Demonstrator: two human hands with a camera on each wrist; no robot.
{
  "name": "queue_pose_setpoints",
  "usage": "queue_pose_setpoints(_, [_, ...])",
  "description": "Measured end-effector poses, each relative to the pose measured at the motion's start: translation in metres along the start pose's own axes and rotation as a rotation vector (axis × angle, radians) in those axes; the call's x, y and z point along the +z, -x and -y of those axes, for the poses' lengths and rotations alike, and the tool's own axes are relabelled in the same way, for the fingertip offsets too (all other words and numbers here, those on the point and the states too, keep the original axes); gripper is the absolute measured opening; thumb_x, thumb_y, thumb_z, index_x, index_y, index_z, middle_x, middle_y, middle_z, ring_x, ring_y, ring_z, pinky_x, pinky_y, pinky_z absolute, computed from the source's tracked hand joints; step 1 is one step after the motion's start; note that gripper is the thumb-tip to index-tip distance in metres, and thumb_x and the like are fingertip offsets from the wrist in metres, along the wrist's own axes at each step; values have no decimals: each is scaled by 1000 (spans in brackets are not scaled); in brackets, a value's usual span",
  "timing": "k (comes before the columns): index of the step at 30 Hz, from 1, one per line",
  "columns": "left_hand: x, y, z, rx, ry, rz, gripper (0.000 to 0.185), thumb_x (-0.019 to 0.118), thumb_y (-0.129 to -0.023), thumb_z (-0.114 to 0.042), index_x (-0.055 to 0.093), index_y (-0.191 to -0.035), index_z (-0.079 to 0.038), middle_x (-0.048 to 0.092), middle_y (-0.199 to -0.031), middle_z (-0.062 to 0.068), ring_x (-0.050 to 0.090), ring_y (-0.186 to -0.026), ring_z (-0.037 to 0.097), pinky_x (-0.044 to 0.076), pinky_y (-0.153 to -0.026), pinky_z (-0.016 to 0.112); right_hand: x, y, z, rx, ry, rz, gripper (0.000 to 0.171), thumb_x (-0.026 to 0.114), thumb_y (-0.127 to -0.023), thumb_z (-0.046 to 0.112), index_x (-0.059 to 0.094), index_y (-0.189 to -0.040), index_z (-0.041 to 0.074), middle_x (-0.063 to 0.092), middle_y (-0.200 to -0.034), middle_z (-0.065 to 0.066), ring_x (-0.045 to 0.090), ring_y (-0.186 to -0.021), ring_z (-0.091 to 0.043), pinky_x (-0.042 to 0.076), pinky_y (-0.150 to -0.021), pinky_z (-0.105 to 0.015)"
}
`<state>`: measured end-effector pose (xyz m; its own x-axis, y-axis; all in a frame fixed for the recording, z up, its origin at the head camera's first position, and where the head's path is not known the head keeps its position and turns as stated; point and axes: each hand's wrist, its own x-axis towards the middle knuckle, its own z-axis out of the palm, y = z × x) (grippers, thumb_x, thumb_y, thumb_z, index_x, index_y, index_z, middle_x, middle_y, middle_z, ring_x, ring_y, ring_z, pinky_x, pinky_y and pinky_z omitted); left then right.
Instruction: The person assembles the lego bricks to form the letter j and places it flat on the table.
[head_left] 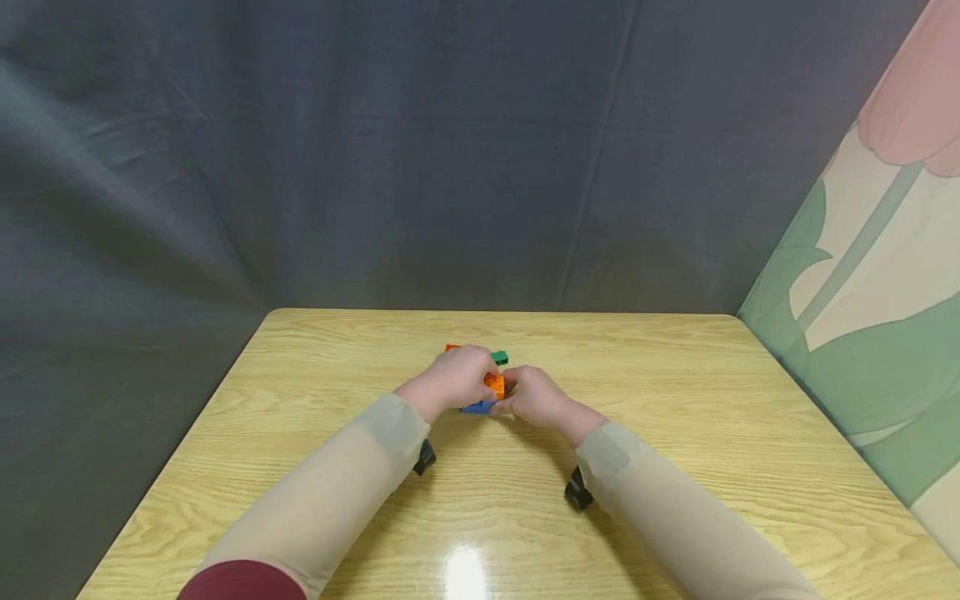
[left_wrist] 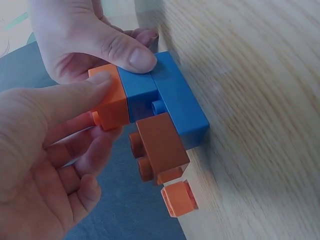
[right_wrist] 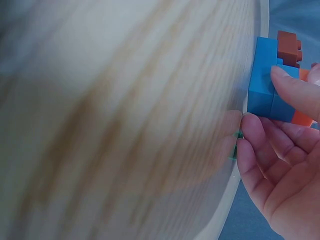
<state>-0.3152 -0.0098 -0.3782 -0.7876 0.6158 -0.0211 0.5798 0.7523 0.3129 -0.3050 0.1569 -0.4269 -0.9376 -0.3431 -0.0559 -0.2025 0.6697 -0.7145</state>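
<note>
A cluster of joined blocks, blue, orange and brown, is held at the middle of the wooden surface. It is pinched by the left hand at its orange end, and the blue part is gripped by the right hand. A green block lies just behind.

Brick cluster held over the table, between both hands.

Blue brick sits at the base, touching the wood; a second blue brick butts against it, with an orange brick at the end. A brown studded brick sticks out sideways from the blue pair. A small orange brick lies apart, just beside the brown one.
</note>
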Motion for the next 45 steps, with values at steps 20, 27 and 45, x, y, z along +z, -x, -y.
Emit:
queue_pose_setpoints(20, [6,-3,3,5,-2,-13,9,77,-88,-24,74,-85,-17,57,-76,-5,48,-66,13,38,-58,25,-6,-1,0,-8,8,39,20,82,-82,10,69,-96,7,67,-89,0,58,-75,-17,50,-68,-31])
queue_pose_setpoints(27, [14,-2,14,12,46,-46,31,78,-87,-29,75,-114,-14,58,-98,-5,53,-80,14,46,-68,26,-20,2,5,-42,33,60,21,81,-81,7,68,-97,6,65,-90,-2,60,-77,-18,52,-67,-32])
queue_pose_setpoints(45, [15,4,16,-26,177,-52,40,79,-86,-29,72,-122,-14,59,-103,-7,55,-84,12,48,-76,24,-17,2,-1,-72,55,13,17,82,-83,14,68,-93,11,61,-77,0,56,-63,-17,46,-58,-31])
